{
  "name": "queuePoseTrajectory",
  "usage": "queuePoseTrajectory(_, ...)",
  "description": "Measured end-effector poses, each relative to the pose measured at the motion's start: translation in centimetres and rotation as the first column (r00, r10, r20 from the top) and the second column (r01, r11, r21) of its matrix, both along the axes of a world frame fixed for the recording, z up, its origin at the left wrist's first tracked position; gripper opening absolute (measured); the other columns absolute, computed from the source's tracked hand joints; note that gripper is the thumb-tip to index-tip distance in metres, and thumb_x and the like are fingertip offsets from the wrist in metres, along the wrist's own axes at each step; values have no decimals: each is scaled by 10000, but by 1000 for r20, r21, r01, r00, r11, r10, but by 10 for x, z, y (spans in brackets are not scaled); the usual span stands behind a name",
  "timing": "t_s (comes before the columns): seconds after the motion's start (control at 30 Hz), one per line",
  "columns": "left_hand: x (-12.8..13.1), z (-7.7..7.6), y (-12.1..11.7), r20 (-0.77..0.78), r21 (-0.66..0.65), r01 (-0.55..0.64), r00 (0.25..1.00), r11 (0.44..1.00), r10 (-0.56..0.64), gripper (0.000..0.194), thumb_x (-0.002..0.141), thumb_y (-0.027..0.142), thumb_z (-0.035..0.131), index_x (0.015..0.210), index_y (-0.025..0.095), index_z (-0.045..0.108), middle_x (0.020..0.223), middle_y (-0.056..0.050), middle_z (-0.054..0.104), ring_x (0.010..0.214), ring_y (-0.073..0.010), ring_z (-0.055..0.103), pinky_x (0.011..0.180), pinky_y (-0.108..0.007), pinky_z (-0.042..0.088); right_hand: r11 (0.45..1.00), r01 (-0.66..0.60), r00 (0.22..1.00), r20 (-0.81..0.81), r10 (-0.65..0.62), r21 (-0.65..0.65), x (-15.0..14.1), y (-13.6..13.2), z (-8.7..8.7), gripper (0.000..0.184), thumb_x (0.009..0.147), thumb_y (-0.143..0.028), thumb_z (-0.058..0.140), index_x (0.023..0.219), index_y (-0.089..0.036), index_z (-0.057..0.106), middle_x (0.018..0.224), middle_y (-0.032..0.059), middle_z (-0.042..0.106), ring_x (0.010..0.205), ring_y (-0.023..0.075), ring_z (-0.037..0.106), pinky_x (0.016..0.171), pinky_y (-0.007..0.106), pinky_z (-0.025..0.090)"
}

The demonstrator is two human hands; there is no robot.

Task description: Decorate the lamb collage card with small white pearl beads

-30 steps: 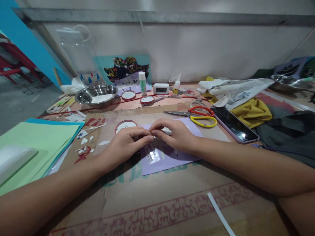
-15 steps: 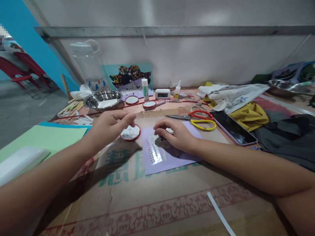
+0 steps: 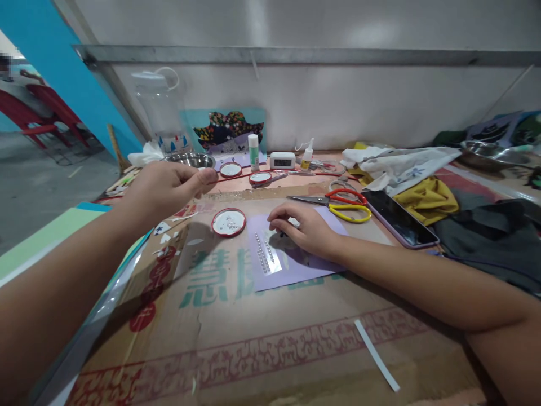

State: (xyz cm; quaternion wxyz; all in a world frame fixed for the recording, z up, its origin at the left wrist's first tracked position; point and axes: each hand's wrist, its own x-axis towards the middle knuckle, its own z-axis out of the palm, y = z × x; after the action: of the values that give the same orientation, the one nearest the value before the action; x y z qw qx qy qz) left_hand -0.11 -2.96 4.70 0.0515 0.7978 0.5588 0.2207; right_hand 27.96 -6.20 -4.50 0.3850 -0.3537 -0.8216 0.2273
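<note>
My left hand (image 3: 169, 183) hovers in front of the steel bowl (image 3: 194, 160), its thumb and fingers pinched together. Whatever may be between those fingertips is hidden. My right hand (image 3: 302, 228) rests on a purple sheet of paper (image 3: 304, 270), fingers curled toward the thumb; anything in them is too small or covered. Beside its fingertips lies a clear strip with rows of pearl beads (image 3: 265, 254). Between the hands sits a red-rimmed round lid (image 3: 229, 222) holding small loose beads. Part of a dark and white design on the paper shows under my right hand.
Scissors (image 3: 349, 206) and a phone (image 3: 401, 220) lie to the right, near yellow cloth (image 3: 429, 200). A glue stick (image 3: 253, 152), a small digital clock (image 3: 282, 160) and a glue bottle (image 3: 307, 155) stand behind. A white strip (image 3: 376, 355) lies on the cardboard (image 3: 253, 338).
My left hand has moved back and left, away from the lid of beads, and now covers much of the steel bowl. My right hand stays on the purple paper. The view has shifted slightly.
</note>
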Motion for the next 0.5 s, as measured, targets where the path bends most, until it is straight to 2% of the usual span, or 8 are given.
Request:
queuePoseTrajectory(0.07,-1,-1,3,-195,19,-20,981,1000,23,475,961,505,465,774,132,691,562,15,490,575,-115,419,556,-252,260,1000,-8,1000,16,8,-1,0,0,0,112,942,-223,564,969,-165,656,849,30,715,743,126,646,719,249,482)
queuePoseTrajectory(0.1,-2,-3,5,-270,42,5,963,999,6,422,968,468,463,865,133,698,655,0,525,630,-124,444,582,-248,280,1000,-12,1000,23,12,-3,0,0,0,112,942,-222,565,970,-164,657,849,30,715,741,124,646,715,246,481)
queuePoseTrajectory(0.17,-4,-8,9,-326,85,94,943,992,-61,356,971,401,471,1131,143,658,937,-44,585,791,-149,496,664,-239,331,1000,-16,999,41,16,-5,0,1,-1,111,940,-223,572,967,-164,662,856,32,718,738,123,647,706,240,481)
queuePoseTrajectory(0.23,-3,-12,9,-293,91,96,954,991,-65,413,983,387,460,1329,179,547,1124,-58,583,871,-157,516,714,-233,349,1000,-22,998,62,21,8,1,1,-2,111,937,-219,577,963,-167,671,866,35,724,746,127,651,705,243,486)
queuePoseTrajectory(0.27,-2,-12,8,-268,63,79,962,995,-59,423,992,392,450,1362,199,520,1127,-46,601,849,-149,523,705,-228,344,999,-30,997,72,29,24,1,2,-2,114,935,-212,574,960,-169,677,872,37,727,755,131,654,711,247,490)
queuePoseTrajectory(0.37,6,-10,2,-198,23,-30,980,999,34,366,988,416,480,1278,218,585,921,8,655,700,-108,493,635,-214,284,994,-64,992,110,55,87,2,4,-4,139,927,-180,556,960,-174,691,914,53,739,820,154,668,759,275,505)
queuePoseTrajectory(0.5,17,-11,-5,-209,55,-32,977,998,43,311,954,431,534,1086,195,687,755,20,605,649,-99,454,603,-220,245,988,-64,989,138,44,143,4,7,-5,135,914,-152,568,943,-174,697,911,54,741,830,160,667,767,278,504)
